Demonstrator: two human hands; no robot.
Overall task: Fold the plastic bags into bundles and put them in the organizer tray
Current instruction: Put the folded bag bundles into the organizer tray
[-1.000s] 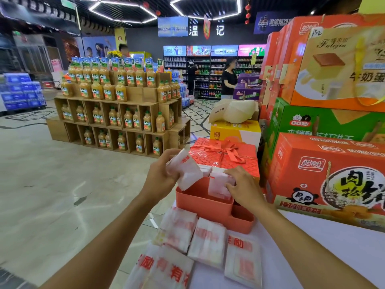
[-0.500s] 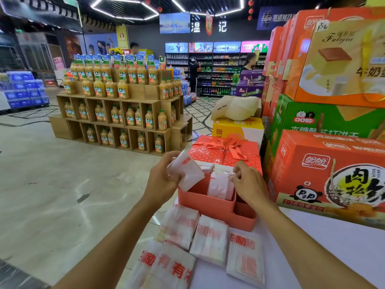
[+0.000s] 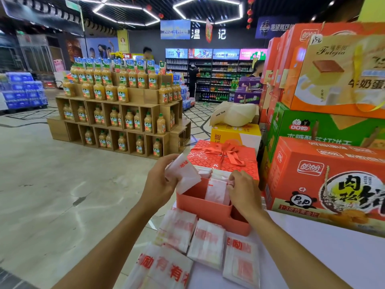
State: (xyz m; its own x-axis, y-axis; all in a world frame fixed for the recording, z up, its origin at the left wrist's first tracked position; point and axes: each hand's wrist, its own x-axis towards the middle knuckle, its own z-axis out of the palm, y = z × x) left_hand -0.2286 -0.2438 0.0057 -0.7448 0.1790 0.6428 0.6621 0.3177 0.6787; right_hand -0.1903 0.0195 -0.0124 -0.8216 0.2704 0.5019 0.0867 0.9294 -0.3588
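An orange organizer tray (image 3: 200, 207) stands on the white table (image 3: 325, 259), with several folded white plastic bags upright in it. My left hand (image 3: 160, 182) holds one folded bag bundle (image 3: 185, 174) just above the tray's left edge. My right hand (image 3: 243, 190) pinches the top of a folded bundle (image 3: 216, 189) that stands in the tray's front compartment. Three folded bags (image 3: 208, 245) lie side by side on the table in front of the tray, and an unfolded bag with red print (image 3: 164, 268) lies nearest me.
A red gift box with a ribbon (image 3: 223, 155) sits right behind the tray. Stacked orange and green cartons (image 3: 325, 176) wall off the right side. The table's left edge drops to the shop floor, where a juice bottle display (image 3: 116, 113) stands; people stand far back.
My right hand has pushed its bundle a little deeper into the tray. My left hand has brought its bundle slightly closer over the tray's left edge.
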